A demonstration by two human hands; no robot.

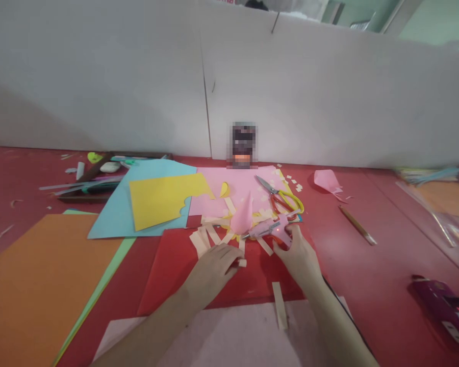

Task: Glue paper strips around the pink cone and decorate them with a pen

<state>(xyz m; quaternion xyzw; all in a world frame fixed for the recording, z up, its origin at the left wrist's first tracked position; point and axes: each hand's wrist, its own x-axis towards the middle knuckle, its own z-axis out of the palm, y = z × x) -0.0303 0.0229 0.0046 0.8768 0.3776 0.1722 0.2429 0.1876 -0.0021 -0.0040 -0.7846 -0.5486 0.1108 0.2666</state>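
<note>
My right hand [297,257] is wrapped round a pink glue gun [270,230] whose metal nozzle points left toward a standing pink paper cone [242,215]. My left hand [214,265] lies on the red sheet [183,275] with fingers curled, pinching a small cream paper strip [242,263] at the fingertips. Several cream paper strips [204,238] fan out round the cone's base. Another strip [279,305] lies nearer me on the red sheet.
Red-and-yellow scissors [279,196] lie on a pink sheet [214,199]. Yellow [158,201], light blue [110,219] and orange [34,285] sheets lie left. A second pink cone [327,181], a pencil [357,225] and a purple device [441,306] sit right. A white partition [137,76] stands behind.
</note>
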